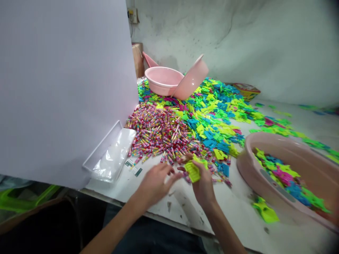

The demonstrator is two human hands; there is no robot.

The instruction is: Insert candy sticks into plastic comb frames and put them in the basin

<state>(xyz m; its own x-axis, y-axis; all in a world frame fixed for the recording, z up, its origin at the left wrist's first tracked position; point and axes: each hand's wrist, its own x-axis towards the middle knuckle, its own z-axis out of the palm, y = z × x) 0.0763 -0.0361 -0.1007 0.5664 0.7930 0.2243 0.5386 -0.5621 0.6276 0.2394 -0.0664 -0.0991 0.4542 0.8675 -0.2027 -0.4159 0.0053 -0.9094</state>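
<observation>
My right hand (205, 185) grips a yellow plastic piece (192, 171) with a ribbed or slotted face, above the front of the table. To its left, my left hand (158, 181) has its fingers apart and reaches toward the yellow piece, with nothing seen in it. Just beyond both hands lies a heap of small, candy-filled tubes (161, 132) with pink and red ends. Behind and to the right spreads a large pile of similar plastic pieces (212, 109) in yellow, green, blue and pink.
A pink tub (245, 160) holding plastic pieces stands at the right, with a loose yellow piece (266, 211) before it. Pink basins (164, 79) rest on the pile. Clear plastic bags (112, 158) lie in a white tray at the left, beside a tall white panel (66, 88).
</observation>
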